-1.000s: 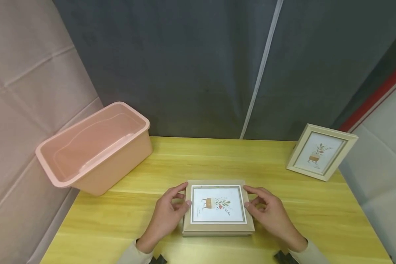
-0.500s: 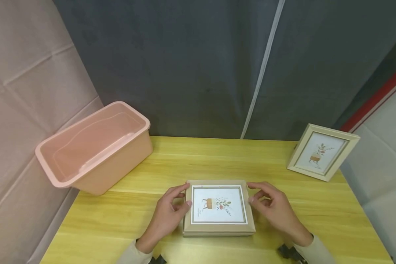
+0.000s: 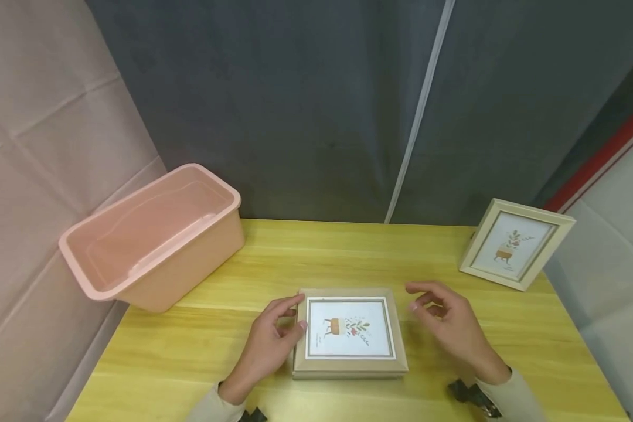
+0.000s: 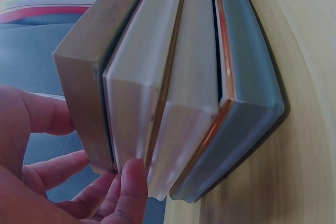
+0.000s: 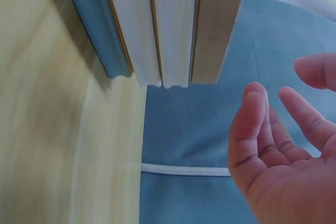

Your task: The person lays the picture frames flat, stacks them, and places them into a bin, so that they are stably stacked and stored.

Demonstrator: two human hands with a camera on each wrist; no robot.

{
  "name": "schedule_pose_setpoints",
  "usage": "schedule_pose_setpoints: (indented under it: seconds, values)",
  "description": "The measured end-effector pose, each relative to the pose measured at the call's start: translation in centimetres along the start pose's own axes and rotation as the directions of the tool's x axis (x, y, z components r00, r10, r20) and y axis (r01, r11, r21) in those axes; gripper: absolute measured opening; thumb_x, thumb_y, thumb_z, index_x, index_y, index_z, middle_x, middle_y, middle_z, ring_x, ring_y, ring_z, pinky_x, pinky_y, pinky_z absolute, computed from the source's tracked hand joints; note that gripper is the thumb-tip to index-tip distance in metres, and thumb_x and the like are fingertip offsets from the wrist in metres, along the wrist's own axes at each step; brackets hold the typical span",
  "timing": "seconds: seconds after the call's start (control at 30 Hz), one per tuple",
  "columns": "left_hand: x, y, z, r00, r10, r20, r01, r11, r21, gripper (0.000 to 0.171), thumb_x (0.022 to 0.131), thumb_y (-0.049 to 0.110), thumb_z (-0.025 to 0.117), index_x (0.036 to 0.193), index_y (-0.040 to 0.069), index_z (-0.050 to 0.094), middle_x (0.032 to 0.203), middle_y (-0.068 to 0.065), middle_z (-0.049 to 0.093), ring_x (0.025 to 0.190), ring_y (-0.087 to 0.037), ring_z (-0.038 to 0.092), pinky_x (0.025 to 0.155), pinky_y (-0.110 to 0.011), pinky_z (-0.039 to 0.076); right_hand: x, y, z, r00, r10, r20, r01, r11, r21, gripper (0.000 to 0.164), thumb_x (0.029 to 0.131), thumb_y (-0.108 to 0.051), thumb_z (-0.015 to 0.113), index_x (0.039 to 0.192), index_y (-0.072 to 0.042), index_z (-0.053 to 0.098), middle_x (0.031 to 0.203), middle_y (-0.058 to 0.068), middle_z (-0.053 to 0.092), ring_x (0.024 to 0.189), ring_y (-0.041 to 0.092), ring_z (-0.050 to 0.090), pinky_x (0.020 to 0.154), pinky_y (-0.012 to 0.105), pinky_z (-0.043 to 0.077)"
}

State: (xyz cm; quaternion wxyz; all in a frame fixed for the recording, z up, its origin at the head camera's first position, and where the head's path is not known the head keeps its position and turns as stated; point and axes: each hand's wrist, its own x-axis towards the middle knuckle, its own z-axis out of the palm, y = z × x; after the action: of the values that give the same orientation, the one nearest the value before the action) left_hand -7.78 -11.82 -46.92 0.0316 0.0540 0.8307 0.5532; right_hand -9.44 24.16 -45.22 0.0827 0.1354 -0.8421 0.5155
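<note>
A stack of several picture frames lies on the wooden table. Its top one is a beige picture frame (image 3: 350, 364) whose picture shows a potted plant. White frames (image 4: 134, 98) and a blue-grey frame (image 4: 257, 87) at the bottom show from the side. My left hand (image 3: 266, 346) rests at the stack's left side, thumb and index fingertip on the top frame's edge; in the left wrist view other fingers are against the frames' sides. My right hand (image 3: 451, 325) is off to the stack's right, apart from it, fingers loosely bent with nothing in them.
A pink plastic bin (image 3: 179, 258) stands at the back left of the table (image 3: 316, 252). Another beige picture frame (image 3: 466, 268) with a similar picture stands upright at the back right. A dark curtain (image 3: 274, 117) hangs behind the table.
My right hand has let go of the stack's right edge and moved away to the right. My left hand and the stack have stayed almost in place.
</note>
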Motion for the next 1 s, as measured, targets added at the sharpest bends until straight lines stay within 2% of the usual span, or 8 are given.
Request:
schedule_pose_setpoints:
  seconds: [0.1, 0.2, 0.6, 1.0]
  values:
    - [0.0, 0.0, 0.1, 1.0, 0.002, 0.006, -0.002, 1.0, 0.005, 0.052, 0.095, 0.014, 0.078, 0.144, 0.026, 0.065, 0.145, -0.001, 0.062, 0.121, -0.025, 0.061, 0.085, -0.029, 0.061, 0.1, 0.1, -0.7, 1.0, 0.006, -0.018, -0.006, 1.0, -0.011, 0.032, 0.097, -0.001, 0.074, 0.127, -0.012, 0.073, 0.118, -0.005, 0.074, 0.091, 0.005, 0.069, 0.074, 0.023, 0.062]
    - [0.1, -0.1, 0.1, 1.0, 0.004, 0.009, -0.004, 1.0, 0.011, 0.051, 0.096, 0.015, 0.078, 0.144, 0.026, 0.065, 0.145, -0.002, 0.062, 0.121, -0.025, 0.061, 0.085, -0.029, 0.061, 0.4, 0.1, -1.5, 0.999, 0.001, -0.042, -0.002, 1.0, -0.028, 0.031, 0.097, 0.0, 0.074, 0.126, -0.01, 0.073, 0.117, -0.01, 0.073, 0.092, 0.004, 0.069, 0.074, 0.021, 0.06]
    - [0.1, 0.0, 0.1, 1.0, -0.015, 0.008, 0.015, 1.0, 0.007, 0.05, 0.096, 0.016, 0.077, 0.143, 0.026, 0.066, 0.144, -0.002, 0.062, 0.121, -0.025, 0.061, 0.087, -0.029, 0.061, 2.2, 0.2, -6.0, 0.986, -0.031, -0.164, 0.008, 0.99, -0.142, 0.033, 0.096, 0.0, 0.074, 0.128, -0.006, 0.072, 0.115, -0.02, 0.073, 0.092, -0.003, 0.067, 0.079, 0.008, 0.054]
    - [0.0, -0.1, 0.1, 1.0, -0.015, 0.0, 0.015, 1.0, 0.022, 0.048, 0.097, 0.017, 0.076, 0.143, 0.027, 0.066, 0.143, -0.001, 0.063, 0.12, -0.023, 0.061, 0.085, -0.027, 0.059, 4.5, 1.1, -9.7, 0.965, -0.073, -0.25, 0.039, 0.99, -0.137, 0.033, 0.095, 0.004, 0.073, 0.127, 0.002, 0.071, 0.114, -0.021, 0.073, 0.092, -0.003, 0.065, 0.074, 0.006, 0.051]
